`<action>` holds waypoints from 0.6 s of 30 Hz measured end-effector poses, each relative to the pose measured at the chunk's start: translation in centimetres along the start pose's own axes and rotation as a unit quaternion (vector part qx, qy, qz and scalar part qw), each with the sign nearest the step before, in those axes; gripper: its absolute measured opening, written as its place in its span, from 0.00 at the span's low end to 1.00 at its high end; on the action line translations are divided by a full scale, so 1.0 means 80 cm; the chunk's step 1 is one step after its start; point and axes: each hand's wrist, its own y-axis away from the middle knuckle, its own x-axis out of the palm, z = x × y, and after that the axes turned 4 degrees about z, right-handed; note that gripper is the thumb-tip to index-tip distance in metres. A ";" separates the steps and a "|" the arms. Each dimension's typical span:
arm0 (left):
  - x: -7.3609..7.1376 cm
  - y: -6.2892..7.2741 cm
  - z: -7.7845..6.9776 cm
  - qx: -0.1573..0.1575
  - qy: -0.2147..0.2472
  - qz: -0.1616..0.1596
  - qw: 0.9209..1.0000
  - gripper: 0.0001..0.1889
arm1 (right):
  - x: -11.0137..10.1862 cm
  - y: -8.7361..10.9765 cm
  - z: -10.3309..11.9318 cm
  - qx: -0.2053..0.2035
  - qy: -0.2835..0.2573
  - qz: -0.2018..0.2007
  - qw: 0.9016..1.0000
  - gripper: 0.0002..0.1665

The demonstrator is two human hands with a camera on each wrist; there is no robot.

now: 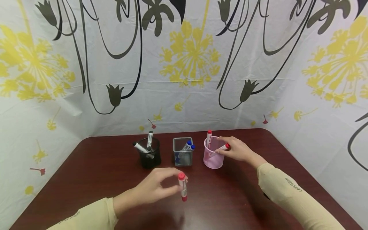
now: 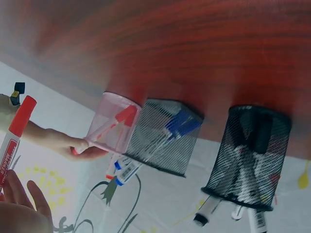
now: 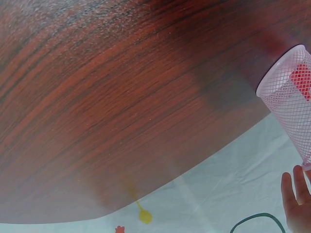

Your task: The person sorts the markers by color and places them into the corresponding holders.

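Thumb and fingers of my left hand (image 1: 151, 189) pinch a red marker (image 1: 183, 187) upright above the table, in front of the pen holders. In the left wrist view this marker (image 2: 10, 148) crosses the left edge. At the back right, my right hand (image 1: 239, 150) grips the rim of a pink mesh pen cup (image 1: 213, 163). A slanted red marker (image 1: 227, 146) leans over that rim beneath the hand, its cap near the palm. Another red marker (image 1: 209, 138) stands at the cup's far side. The right wrist view shows only some fingers (image 3: 302, 194) by the rim.
Left of the pink cup is a square grey mesh holder (image 1: 183, 160) with blue markers (image 1: 187, 145). Farther left, a black mesh cup (image 1: 150, 160) holds several black markers (image 1: 150, 139). A patterned cloth (image 1: 189, 105) hangs behind the dark red table (image 1: 100, 166).
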 end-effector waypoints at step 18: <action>-0.005 -0.035 0.024 0.005 0.003 0.016 1.000 0.13 | 0.000 0.000 0.000 -0.008 0.006 -0.002 1.000 0.38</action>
